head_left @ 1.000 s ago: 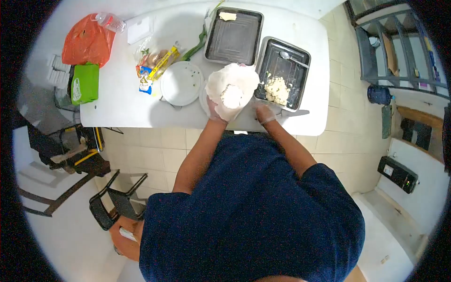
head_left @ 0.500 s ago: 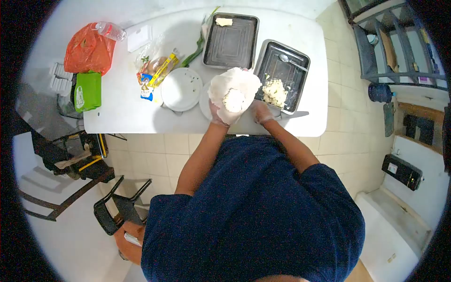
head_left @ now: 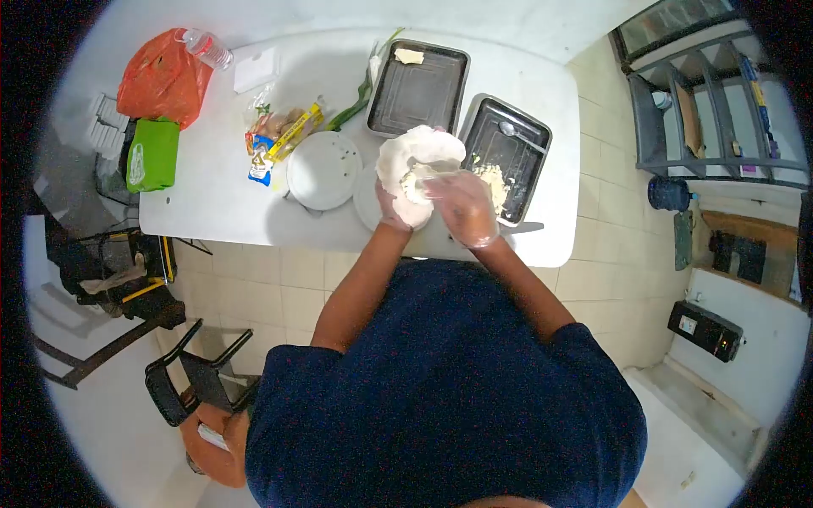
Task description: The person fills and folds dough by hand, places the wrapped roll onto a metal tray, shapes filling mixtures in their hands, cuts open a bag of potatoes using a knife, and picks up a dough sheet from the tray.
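Note:
My left hand [head_left: 395,207], in a clear glove, holds up a flat pale dough sheet [head_left: 430,146] with a heap of crumbly white filling [head_left: 412,184] on it. Over the filling's right side reaches my right hand [head_left: 464,205], also gloved, its fingers extended at the dough; whether it grips anything is unclear. Just right of it lies a dark tray [head_left: 527,161] with more crumbly filling [head_left: 493,184] and a spoon [head_left: 508,129]. A second dark tray [head_left: 415,91] behind the dough bears a pale flat piece [head_left: 408,56].
On the white table [head_left: 229,212] are a plate [head_left: 324,171], partly hidden plate, food packets [head_left: 273,144], green stalk [head_left: 351,108], red bag [head_left: 165,78], bottle [head_left: 206,48] and green bag [head_left: 153,155]. A knife tip [head_left: 531,227] shows beside the tray. Part of another person [head_left: 212,444] is at lower left.
My right hand has moved up and left from beside the tray to the filling on the dough. My left hand still holds the dough. The whole view has shifted slightly.

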The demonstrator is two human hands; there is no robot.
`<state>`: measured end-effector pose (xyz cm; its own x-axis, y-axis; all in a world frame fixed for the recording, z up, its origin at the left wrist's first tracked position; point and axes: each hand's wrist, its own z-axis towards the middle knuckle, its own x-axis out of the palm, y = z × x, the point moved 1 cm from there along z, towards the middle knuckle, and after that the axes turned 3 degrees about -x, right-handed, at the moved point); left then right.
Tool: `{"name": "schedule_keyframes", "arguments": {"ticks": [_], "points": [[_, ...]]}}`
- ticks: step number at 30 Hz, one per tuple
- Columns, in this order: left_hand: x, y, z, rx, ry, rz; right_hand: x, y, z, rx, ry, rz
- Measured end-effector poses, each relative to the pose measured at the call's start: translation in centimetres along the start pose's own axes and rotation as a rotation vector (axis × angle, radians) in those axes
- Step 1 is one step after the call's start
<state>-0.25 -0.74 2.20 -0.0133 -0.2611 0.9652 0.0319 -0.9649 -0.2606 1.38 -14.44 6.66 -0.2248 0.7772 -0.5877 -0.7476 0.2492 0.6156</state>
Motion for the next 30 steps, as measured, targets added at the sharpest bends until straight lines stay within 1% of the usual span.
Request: {"name": "schedule_keyframes", "arguments": {"ticks": [1, 2, 4, 5, 7, 10, 11, 13, 14, 16, 17, 20, 21, 24, 27, 30], "points": [[0.3, 0.3, -0.3, 0.031, 0.059, -0.001, 0.2, 0.2, 0.4, -0.054, 0.054, -0.070], [0.6, 0.3, -0.4, 0.064, 0.119, -0.001, 0.0, 0.7, 0.5, -0.047, 0.078, -0.115], [0.3, -0.1, -0.2, 0.018, 0.017, -0.077, -0.5, 1.7, 1.0, -0.035, 0.127, -0.200], [0.2, -0.4, -0.1, -0.005, -0.034, -0.116, -0.4, 1.7, 0.9, -0.045, 0.134, -0.193], [0.5, -0.9, -0.3, -0.006, -0.008, -0.089, -0.7, 1.3, 0.6, -0.063, 0.148, -0.185], [0.7, -1.3, -0.1, 0.027, -0.004, -0.043, -1.3, 0.5, 0.3, -0.104, 0.139, -0.064], [0.8, -1.5, 0.0, 0.043, -0.007, -0.026, -1.2, 0.1, 0.2, -0.035, 0.029, -0.007], [1.8, -1.7, -0.1, 0.008, -0.049, -0.194, -1.0, -0.7, -0.3, 0.112, -0.188, 0.103], [2.3, -1.8, -0.2, -0.012, -0.069, -0.279, -0.9, -1.3, -0.5, 0.288, -0.239, 0.161], [2.8, -2.4, -0.1, -0.024, -0.080, -0.310, -0.6, -2.4, -0.6, 0.641, -0.349, 0.276], [2.9, -2.5, -0.1, -0.033, -0.085, -0.327, -0.1, -3.2, -0.9, 0.724, -0.341, 0.464], [2.8, -2.7, 0.1, -0.037, -0.046, -0.242, 2.7, -6.7, -3.4, 0.943, -0.307, 1.044], [2.5, -2.7, 0.2, -0.035, -0.035, -0.231, 3.3, -6.4, -3.2, 0.909, -0.215, 1.178], [1.7, -2.6, 0.3, -0.029, -0.022, -0.221, 4.3, -4.6, -3.1, 0.875, -0.179, 1.549], [0.8, -2.8, 0.3, -0.018, -0.011, -0.219, 3.6, -3.3, -2.2, 0.947, -0.096, 1.502], [0.3, -3.2, 0.3, -0.010, 0.001, -0.213, 3.3, -4.1, -2.9, 1.005, -0.117, 1.452]]}}
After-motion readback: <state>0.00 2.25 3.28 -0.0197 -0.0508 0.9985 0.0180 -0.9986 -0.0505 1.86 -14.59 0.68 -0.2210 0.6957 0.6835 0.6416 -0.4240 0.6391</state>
